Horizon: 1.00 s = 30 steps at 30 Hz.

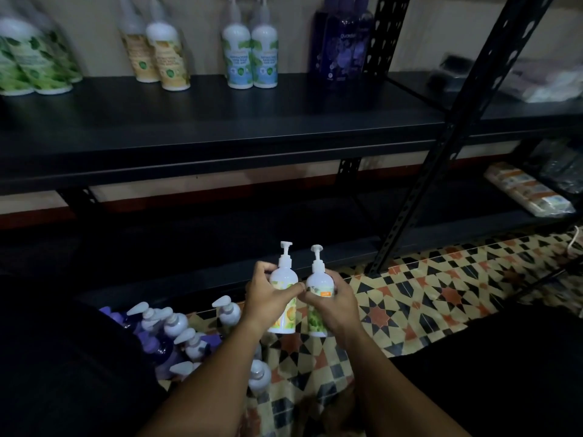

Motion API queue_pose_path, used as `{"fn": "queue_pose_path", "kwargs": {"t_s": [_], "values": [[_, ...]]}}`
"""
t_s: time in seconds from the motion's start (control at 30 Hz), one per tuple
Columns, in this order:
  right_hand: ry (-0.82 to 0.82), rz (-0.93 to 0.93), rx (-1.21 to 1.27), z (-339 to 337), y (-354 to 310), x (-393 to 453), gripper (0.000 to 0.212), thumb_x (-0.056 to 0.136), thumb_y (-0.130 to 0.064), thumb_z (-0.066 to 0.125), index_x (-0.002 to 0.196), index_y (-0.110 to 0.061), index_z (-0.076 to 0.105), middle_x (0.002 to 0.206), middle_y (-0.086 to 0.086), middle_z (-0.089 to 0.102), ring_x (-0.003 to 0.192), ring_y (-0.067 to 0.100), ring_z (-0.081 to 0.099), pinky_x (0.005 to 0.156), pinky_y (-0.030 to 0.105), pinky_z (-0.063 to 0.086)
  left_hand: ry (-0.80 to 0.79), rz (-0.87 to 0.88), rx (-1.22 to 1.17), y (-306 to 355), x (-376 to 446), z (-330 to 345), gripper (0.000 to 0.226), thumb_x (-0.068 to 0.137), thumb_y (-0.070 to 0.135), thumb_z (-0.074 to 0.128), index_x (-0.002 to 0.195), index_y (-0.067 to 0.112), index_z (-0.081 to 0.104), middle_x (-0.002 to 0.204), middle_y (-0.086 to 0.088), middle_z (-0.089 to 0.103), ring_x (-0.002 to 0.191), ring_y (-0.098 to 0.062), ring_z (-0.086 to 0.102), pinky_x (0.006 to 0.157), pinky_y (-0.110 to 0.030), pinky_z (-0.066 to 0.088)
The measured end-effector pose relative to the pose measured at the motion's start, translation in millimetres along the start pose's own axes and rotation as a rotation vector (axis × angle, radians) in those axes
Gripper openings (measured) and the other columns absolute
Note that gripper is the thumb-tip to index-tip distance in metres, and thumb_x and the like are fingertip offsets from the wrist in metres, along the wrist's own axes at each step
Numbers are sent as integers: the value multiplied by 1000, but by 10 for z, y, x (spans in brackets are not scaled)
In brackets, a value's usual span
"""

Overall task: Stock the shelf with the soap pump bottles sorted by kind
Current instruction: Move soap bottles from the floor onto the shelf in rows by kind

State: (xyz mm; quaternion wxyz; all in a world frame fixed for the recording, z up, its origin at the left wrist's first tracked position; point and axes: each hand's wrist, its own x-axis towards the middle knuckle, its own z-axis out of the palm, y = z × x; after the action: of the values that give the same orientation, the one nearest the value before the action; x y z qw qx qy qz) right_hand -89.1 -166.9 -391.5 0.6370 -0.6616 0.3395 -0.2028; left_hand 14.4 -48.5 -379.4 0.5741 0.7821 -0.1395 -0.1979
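Note:
My left hand (268, 298) grips a white pump bottle with a yellow-orange fruit label (284, 275), held upright. My right hand (334, 302) grips a white pump bottle with a green leaf label (316, 280) right beside it. Both bottles are in the air in front of the lower shelf. On the upper shelf board (220, 121) stand groups by kind: green-label bottles (34, 61) at the left, yellow-label bottles (161, 55), blue-label bottles (249, 55), and dark purple bottles (344, 45) by the post.
A pile of white and purple pump bottles (176, 332) lies on the patterned tile floor (426, 298) at lower left. A black perforated upright (454, 143) slants down at the right. Wrapped packs (527, 192) lie on the neighbouring shelf unit.

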Motion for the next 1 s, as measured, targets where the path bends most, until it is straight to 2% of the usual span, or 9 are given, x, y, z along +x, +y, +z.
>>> {"fn": "queue_pose_path", "kwargs": {"t_s": [0.1, 0.23, 0.33, 0.43, 0.57, 0.73, 0.83, 0.93, 1.0], "values": [[104, 44, 42, -10, -27, -35, 56, 68, -13, 94, 114, -24, 65, 101, 7, 70, 86, 23, 73, 69, 34, 63, -33, -8, -69, -35, 12, -42, 44, 77, 31, 91, 102, 18, 57, 99, -1, 69, 89, -17, 67, 71, -28, 53], [127, 75, 91, -55, -1, -32, 40, 74, -27, 89, 107, -29, 67, 104, 6, 71, 94, 30, 73, 80, 56, 62, -253, -26, -229, -22, 8, -154, 14, 99, 26, 68, 113, 26, 64, 104, -8, 74, 88, -20, 74, 65, -25, 57], [68, 91, 103, -54, -21, -42, 38, 72, -50, 76, 107, -34, 71, 105, 6, 75, 98, 33, 72, 85, 63, 58, -304, -78, -286, -21, 11, -166, 21, 104, 30, 58, 125, 31, 61, 113, -10, 74, 94, -19, 75, 75, -33, 62], [8, 105, 101, -47, -43, -47, 29, 87, -47, 65, 115, -38, 68, 109, 9, 73, 100, 35, 72, 86, 62, 58, -271, -104, -358, -31, 16, -134, 30, 107, 29, 53, 137, 27, 56, 121, -8, 71, 100, -18, 74, 78, -34, 61], [-42, 118, 132, -21, -66, -63, 33, 89, -50, 58, 121, -45, 63, 118, 10, 68, 103, 36, 70, 86, 61, 59, -243, -91, -391, -5, 5, -141, 40, 110, 27, 46, 148, 38, 47, 132, 4, 66, 110, -21, 71, 76, -31, 59], [-48, 93, 167, -43, -101, -90, 51, 75, -54, 79, 120, -36, 64, 117, 17, 68, 96, 35, 71, 80, 56, 61, -229, -53, -390, 18, -34, -147, 39, 110, 22, 45, 145, 37, 50, 130, 2, 68, 102, -17, 73, 70, -27, 57], [-33, 49, 100, -56, -116, -81, 67, 68, -37, 95, 123, -28, 58, 107, 10, 72, 93, 30, 73, 81, 51, 63, -241, -32, -358, 28, -22, -148, 42, 105, 21, 57, 143, 39, 52, 126, -1, 70, 102, -20, 74, 72, -30, 57], [-40, 31, 96, -45, -177, -73, 67, 71, -16, 94, 124, -21, 52, 106, 13, 72, 90, 29, 75, 75, 46, 64, -234, 25, -300, 86, -25, -171, 54, 95, 15, 72, 141, 35, 52, 116, -3, 72, 95, -16, 74, 70, -25, 57], [-32, 0, 90, -28, -248, -67, 63, 73, -7, 91, 121, -18, 51, 105, 14, 70, 82, 19, 75, 67, 34, 63, -219, 66, -282, 134, 4, -198, 63, 86, 18, 83, 140, 34, 53, 111, -3, 74, 95, -20, 74, 74, -31, 61]]}}
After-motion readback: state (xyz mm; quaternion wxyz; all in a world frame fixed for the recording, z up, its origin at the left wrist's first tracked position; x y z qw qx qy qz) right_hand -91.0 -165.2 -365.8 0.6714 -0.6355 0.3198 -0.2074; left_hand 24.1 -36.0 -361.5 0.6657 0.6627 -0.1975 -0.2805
